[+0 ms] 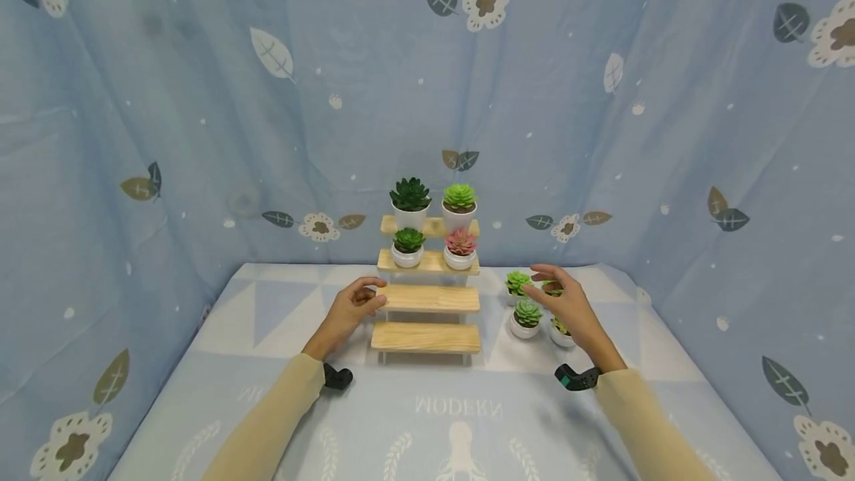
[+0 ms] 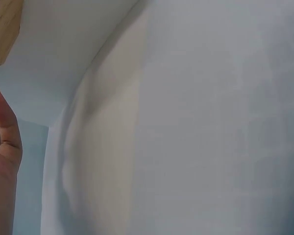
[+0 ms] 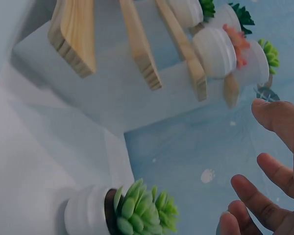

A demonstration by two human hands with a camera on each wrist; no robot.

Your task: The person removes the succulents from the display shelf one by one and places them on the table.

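Note:
A wooden tiered stand (image 1: 427,338) holds potted succulents on its upper two steps. On top are a dark green succulent (image 1: 410,195) and a bright green one (image 1: 459,199); below them sit a green succulent (image 1: 408,241) and a pink one (image 1: 461,243). My left hand (image 1: 350,310) is at the left end of the second step from the bottom, fingers loosely bent, fingertips right at the wood. My right hand (image 1: 568,308) hovers over several small green succulents right of the stand, thumb and fingers spread with nothing between them. One nearby succulent (image 3: 137,210) shows in the right wrist view.
The stand's lower two steps are bare wood. A patterned cloth (image 1: 427,429) covers the table, and a blue curtain (image 1: 374,95) hangs behind and at both sides. Among the pots on the right, one succulent (image 1: 526,315) stands nearest the stand's front.

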